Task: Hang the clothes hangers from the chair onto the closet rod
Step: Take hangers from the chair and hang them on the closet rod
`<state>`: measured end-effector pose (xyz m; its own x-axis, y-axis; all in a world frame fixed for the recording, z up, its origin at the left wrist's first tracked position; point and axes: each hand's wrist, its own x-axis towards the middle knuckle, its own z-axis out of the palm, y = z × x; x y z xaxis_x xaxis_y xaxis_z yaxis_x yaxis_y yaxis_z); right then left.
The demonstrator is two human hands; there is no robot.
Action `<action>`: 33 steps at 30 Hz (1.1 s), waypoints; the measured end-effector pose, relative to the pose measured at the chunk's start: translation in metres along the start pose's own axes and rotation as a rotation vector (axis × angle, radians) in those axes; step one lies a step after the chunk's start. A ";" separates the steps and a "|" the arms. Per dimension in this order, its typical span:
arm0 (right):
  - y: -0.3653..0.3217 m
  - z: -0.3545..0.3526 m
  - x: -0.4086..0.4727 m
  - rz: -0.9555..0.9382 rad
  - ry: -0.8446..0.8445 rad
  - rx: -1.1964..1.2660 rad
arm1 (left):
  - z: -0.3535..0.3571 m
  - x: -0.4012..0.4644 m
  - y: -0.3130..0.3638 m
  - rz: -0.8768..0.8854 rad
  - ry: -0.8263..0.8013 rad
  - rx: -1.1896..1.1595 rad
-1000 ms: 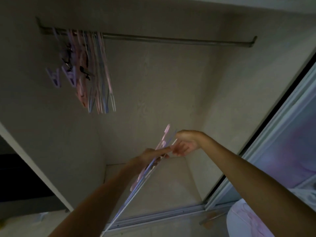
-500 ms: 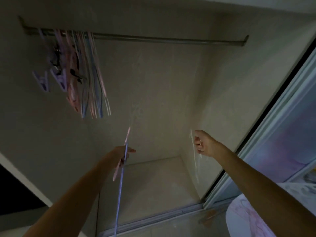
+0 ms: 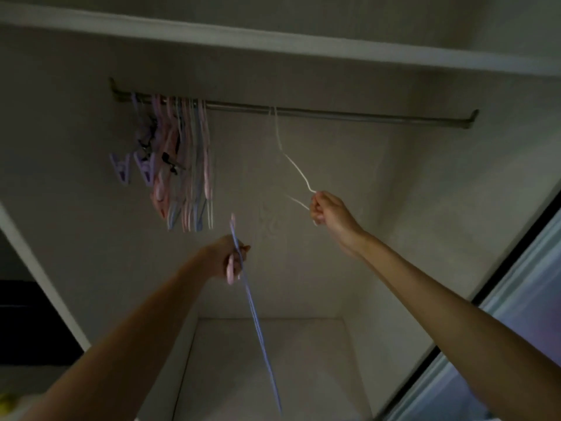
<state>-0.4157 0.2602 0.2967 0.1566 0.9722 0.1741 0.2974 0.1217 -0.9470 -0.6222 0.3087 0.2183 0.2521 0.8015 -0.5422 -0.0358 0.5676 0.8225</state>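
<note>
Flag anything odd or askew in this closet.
The white hanger hooked mid-rod hangs slanted, pulled sideways by the right hand, apart from the bunch at the rod's left end. Nothing looks damaged.

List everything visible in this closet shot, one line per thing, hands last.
metal closet rod: one, dark grey, across the back wall under the shelf.
bunched plastic hangers: several, count unclear, pink, blue and purple, hanging at the rod's left end.
thin white hanger: one, white, hook at the rod, lower end in the right hand.
slim blue and pink hangers: at least two, in the left hand.
white shelf: one, above the rod.
left hand: closed on hangers.
right hand: closed on the white hanger.
</note>
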 end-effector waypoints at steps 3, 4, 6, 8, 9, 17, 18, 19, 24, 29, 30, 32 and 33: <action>-0.017 0.013 0.024 -0.065 -0.003 0.023 | 0.020 -0.004 0.016 0.025 0.040 0.067; -0.023 0.018 0.033 -0.078 -0.007 0.035 | 0.024 -0.004 0.023 0.039 0.045 0.067; -0.031 0.027 0.048 -0.079 -0.012 0.042 | 0.030 -0.002 0.031 0.036 0.071 0.068; -0.029 0.039 0.061 -0.073 -0.008 0.058 | 0.032 0.001 0.039 0.036 0.087 0.082; -0.024 0.046 0.064 -0.068 -0.003 0.047 | 0.031 0.002 0.041 0.039 0.088 0.075; 0.028 0.070 0.049 0.062 -0.166 0.112 | 0.017 0.011 0.050 0.047 0.139 0.098; 0.026 0.070 0.048 0.085 -0.205 0.100 | 0.016 0.011 0.051 0.044 0.144 0.119; 0.022 0.070 0.047 0.105 -0.240 0.055 | 0.014 0.010 0.052 0.043 0.144 0.130; 0.005 0.058 0.050 0.220 -0.472 -0.385 | 0.000 0.005 0.054 0.034 0.105 0.148; -0.037 0.049 0.105 0.033 -0.208 -0.762 | -0.021 0.012 0.046 -0.040 0.072 0.163; -0.052 0.053 0.120 0.010 -0.164 -0.731 | -0.026 0.014 0.044 -0.055 0.063 0.183; -0.082 0.064 0.145 0.001 -0.145 -0.678 | -0.030 0.019 0.041 -0.078 0.045 0.216; -0.092 0.073 0.156 0.008 -0.159 -0.678 | -0.033 0.022 0.038 -0.080 0.035 0.226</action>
<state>-0.4870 0.4149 0.3912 0.0368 0.9964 0.0769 0.8274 0.0128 -0.5614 -0.6496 0.3543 0.2322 0.2120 0.7637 -0.6097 0.2014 0.5764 0.7920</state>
